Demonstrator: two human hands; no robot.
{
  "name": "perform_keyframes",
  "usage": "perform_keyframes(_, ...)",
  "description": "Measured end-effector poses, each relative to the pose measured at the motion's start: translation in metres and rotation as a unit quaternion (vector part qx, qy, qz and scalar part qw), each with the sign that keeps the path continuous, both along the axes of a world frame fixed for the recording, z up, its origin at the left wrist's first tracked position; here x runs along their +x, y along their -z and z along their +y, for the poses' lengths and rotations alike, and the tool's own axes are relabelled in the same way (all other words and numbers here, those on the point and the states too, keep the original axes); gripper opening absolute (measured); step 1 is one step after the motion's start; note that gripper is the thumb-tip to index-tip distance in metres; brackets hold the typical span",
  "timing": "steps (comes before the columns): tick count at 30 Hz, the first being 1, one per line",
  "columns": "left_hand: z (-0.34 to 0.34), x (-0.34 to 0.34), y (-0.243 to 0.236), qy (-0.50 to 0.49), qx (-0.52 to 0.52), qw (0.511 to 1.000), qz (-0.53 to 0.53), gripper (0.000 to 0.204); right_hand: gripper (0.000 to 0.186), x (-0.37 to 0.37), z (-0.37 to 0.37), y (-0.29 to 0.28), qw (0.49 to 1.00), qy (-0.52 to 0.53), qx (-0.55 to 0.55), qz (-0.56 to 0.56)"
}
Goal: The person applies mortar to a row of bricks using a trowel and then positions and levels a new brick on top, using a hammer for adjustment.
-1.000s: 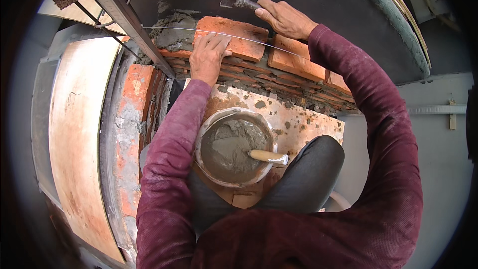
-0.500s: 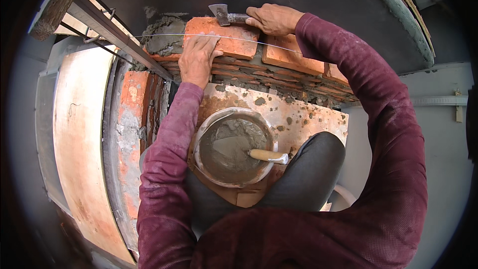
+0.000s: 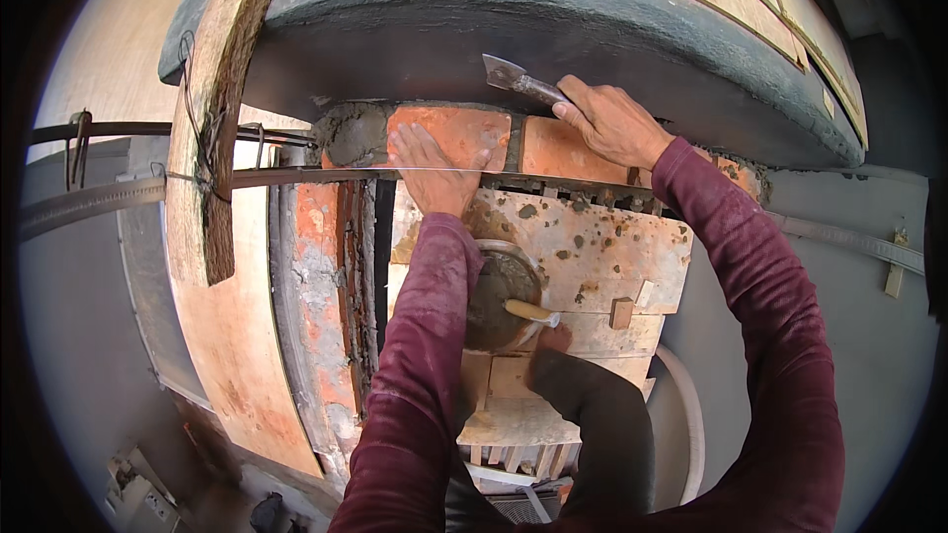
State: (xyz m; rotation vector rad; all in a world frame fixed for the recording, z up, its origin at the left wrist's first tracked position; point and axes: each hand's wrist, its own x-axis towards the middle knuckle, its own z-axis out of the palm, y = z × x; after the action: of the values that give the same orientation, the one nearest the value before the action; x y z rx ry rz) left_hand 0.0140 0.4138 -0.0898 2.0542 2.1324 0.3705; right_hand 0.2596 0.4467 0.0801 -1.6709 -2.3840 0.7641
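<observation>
My left hand [image 3: 436, 174] lies flat on an orange brick [image 3: 464, 133], its fingers stretched out across the top. In my right hand [image 3: 617, 123] is a brick hammer [image 3: 523, 82], gripped by its handle and raised, its flared metal blade up and to the left. Below it another orange brick [image 3: 563, 150] sits in the same course, with a mortar joint between the two. Wet grey mortar [image 3: 354, 135] is heaped at the left end of the row. A thin taut string [image 3: 553, 178] runs along the bricks' near edge.
A round bucket of mortar [image 3: 494, 336] stands on the spattered board [image 3: 612, 237], a wooden-handled trowel [image 3: 531, 313] in it. A brick fragment [image 3: 621, 313] lies farther right. At left rises a timber post [image 3: 202, 178] with rods and wire; a dark curved slab [image 3: 415, 39] overhangs behind.
My view has risen and shifted, showing more of the slab and board. The hammer has lifted off the brick, and my left hand now lies flatter, farther right on it.
</observation>
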Motion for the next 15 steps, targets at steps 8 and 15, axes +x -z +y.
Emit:
perform_keyframes(8, 0.011, 0.003, -0.003, 0.006, -0.013, 1.000, 0.023, 0.120, 0.036, -0.012, 0.014, 0.030, 0.997, -0.021, -0.074, -0.028)
perform_keyframes(15, 0.017, 0.008, -0.009, 0.011, 0.022, 0.999, 0.042, 0.117, 0.033, -0.027, 0.015, 0.071, 0.998, -0.045, -0.050, -0.012)
